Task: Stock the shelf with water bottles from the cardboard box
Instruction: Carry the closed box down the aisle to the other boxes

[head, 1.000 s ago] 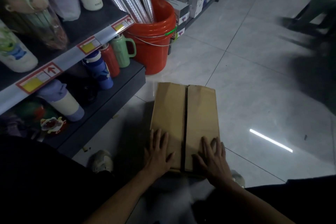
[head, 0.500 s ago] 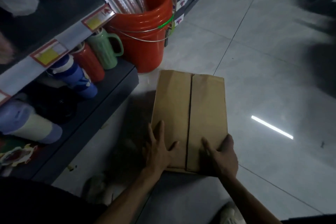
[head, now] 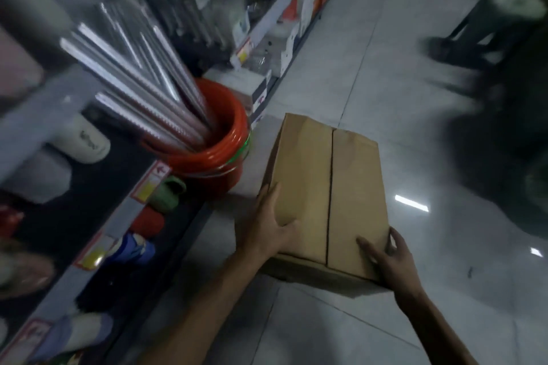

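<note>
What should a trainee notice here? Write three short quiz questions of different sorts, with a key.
1. True or false: the box has its top flaps open.
2. Multiple choice: what stands just left of the box? A) a red bucket holding long silvery rolls B) a blue crate C) a ladder
3. Short answer: where do the hands grip the box?

Key
1. False: the flaps lie shut, with the seam running down the middle.
2. A
3. The left hand holds the near left edge, thumb on top; the right hand holds the near right corner.
</note>
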Available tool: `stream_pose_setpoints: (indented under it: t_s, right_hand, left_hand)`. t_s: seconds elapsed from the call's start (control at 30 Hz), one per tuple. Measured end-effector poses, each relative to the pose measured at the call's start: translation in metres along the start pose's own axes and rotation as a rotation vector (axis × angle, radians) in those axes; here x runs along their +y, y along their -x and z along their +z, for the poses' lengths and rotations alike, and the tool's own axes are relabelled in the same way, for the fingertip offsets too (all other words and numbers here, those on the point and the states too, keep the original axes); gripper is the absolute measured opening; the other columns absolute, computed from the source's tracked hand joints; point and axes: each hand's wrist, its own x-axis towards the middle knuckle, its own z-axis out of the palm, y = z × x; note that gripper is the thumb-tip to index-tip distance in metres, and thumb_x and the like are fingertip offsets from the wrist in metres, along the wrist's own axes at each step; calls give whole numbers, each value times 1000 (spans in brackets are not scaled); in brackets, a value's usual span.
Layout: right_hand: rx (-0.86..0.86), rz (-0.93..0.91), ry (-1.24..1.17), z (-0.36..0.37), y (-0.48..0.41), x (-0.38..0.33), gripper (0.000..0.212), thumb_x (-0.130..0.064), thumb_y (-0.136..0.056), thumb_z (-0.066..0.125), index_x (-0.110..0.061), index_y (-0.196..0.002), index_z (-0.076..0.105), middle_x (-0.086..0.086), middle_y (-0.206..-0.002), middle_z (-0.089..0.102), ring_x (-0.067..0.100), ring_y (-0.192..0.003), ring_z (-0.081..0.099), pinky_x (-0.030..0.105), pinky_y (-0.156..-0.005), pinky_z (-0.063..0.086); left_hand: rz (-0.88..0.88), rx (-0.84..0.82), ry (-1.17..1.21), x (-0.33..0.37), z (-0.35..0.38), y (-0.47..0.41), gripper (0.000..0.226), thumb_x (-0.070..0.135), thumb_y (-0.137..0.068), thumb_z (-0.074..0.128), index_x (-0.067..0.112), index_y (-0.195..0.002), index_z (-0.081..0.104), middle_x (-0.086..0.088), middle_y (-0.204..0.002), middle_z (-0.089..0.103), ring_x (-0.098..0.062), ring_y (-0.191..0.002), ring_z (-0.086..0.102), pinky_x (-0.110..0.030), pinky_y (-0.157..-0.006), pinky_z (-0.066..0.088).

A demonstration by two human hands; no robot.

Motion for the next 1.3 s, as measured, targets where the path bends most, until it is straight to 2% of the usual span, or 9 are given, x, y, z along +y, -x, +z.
stream_pose_setpoints:
  t_s: [0.17, 0.33, 0.43, 0.53, 0.63, 0.9, 1.07, 1.17, 1.3]
  right_hand:
    - [8, -96, -35, -122, 64, -150, 103, -80, -49, 84, -24, -132, 61, 1, -119, 73, 23, -100, 74, 44, -82, 63]
    - [25, -209, -78, -241, 141, -318, 97, -71, -54, 85, -28, -137, 60, -4, -123, 71, 20, -106, 71, 46, -92, 60]
    - [86, -303, -124, -309, 176, -407, 94, -59, -63, 90, -25, -143, 55, -5, -128, 67, 15, -110, 65, 41, -93, 57]
    - [149, -435, -87, -363, 193, -478, 95, -70, -67, 82, -28, -145, 51, -5, -134, 65, 15, -114, 65, 42, -96, 58]
    - [223, -554, -29, -399, 199, -537, 87, -63, -76, 80, -25, -147, 48, -4, -137, 62, 17, -117, 63, 34, -94, 54]
    - [316, -687, -11, -429, 159, -645, 85, -53, -82, 78, -20, -151, 40, 1, -143, 54, 19, -119, 56, 33, -98, 49]
    - [332, -710, 8, -424, 80, -713, 77, -55, -81, 78, -22, -142, 47, -2, -131, 58, 15, -105, 59, 17, -72, 47]
    - [337, -702, 30, -426, 28, -760, 87, -65, -77, 77, -23, -147, 46, -1, -136, 60, 14, -108, 62, 19, -73, 50]
    - [364, -692, 11, -428, -27, -826, 83, -55, -82, 78, -18, -149, 45, 0, -138, 58, 13, -106, 60, 20, -78, 47]
  left_hand:
    - [69, 61, 45, 155, -112, 11, 78, 65, -83, 64, 38, -152, 39, 12, -161, 34, -15, -143, 42, -41, -113, 43]
    - [162, 43, 74, 325, -223, 33, 54, 57, -89, 64, 45, -141, 52, 7, -155, 43, -15, -133, 52, -28, -101, 49]
    - [229, 30, 97, 420, -284, 34, 53, 62, -88, 61, 51, -139, 50, 4, -162, 30, -20, -144, 41, -37, -109, 46]
    - [305, 35, 85, 501, -334, 29, 56, 64, -89, 60, 51, -142, 46, 3, -165, 22, -25, -149, 31, -47, -113, 43]
    - [377, 97, 59, 566, -375, 18, 56, 57, -93, 60, 45, -146, 44, 2, -165, 18, -26, -149, 30, -44, -112, 40]
    - [481, 223, 128, 647, -433, -62, 56, 56, -90, 66, 45, -142, 49, 5, -163, 16, -26, -149, 28, -47, -115, 39]
    - [498, 211, 202, 675, -457, -162, 55, 55, -88, 68, 43, -140, 53, 4, -164, 19, -25, -149, 29, -44, -115, 37]
    - [511, 194, 229, 694, -478, -229, 53, 55, -86, 70, 42, -136, 57, 2, -163, 22, -24, -150, 28, -42, -115, 35]
    - [551, 164, 282, 728, -510, -315, 54, 58, -79, 75, 37, -128, 65, 0, -159, 29, -24, -147, 32, -44, -116, 36]
